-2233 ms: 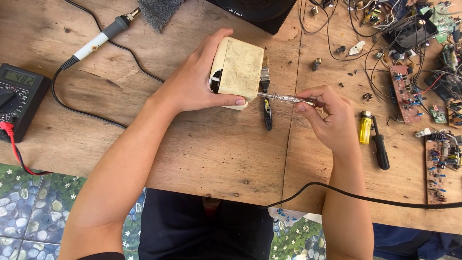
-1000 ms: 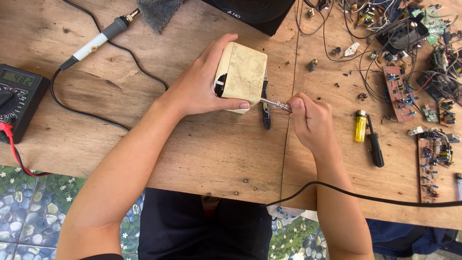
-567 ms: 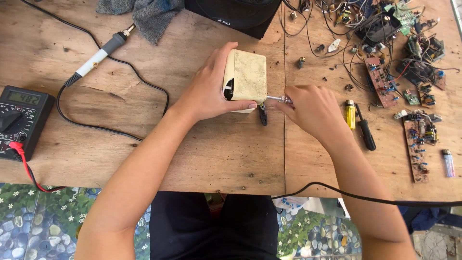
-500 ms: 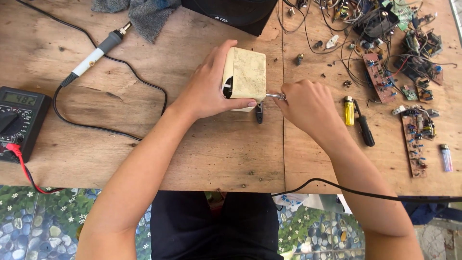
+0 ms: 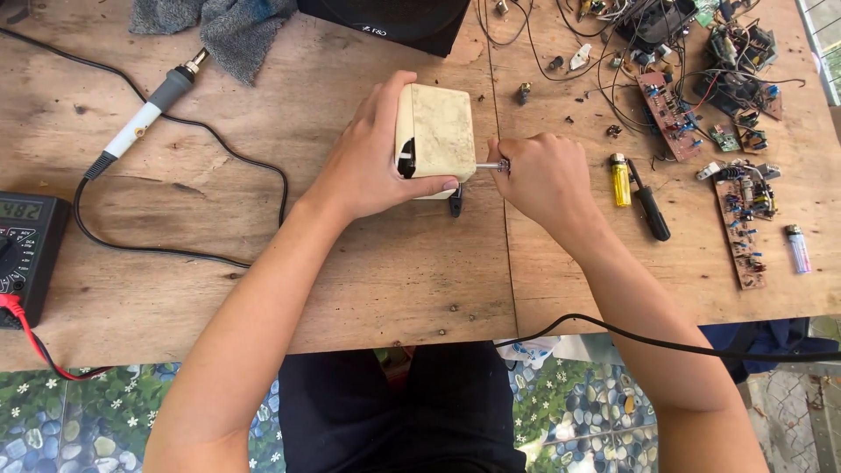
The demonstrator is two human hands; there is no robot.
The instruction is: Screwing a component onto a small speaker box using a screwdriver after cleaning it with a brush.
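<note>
Here, near the wooden table's [image 5: 263, 289] far edge, the left hand [image 5: 372, 166] clamps a cream plastic box [image 5: 435, 131] upright, steadying it while the right hand [image 5: 543, 175], fingers closed, drives a slim metal tool [image 5: 491, 165] into its side.

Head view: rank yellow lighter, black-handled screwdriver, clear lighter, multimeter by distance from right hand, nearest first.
From the right hand:
1. Yellow lighter, just off its outer side.
2. Black-handled screwdriver, next to that lighter, slightly farther out.
3. Clear lighter, near the table's right edge.
4. Multimeter, far left edge, beyond the left arm.
</note>
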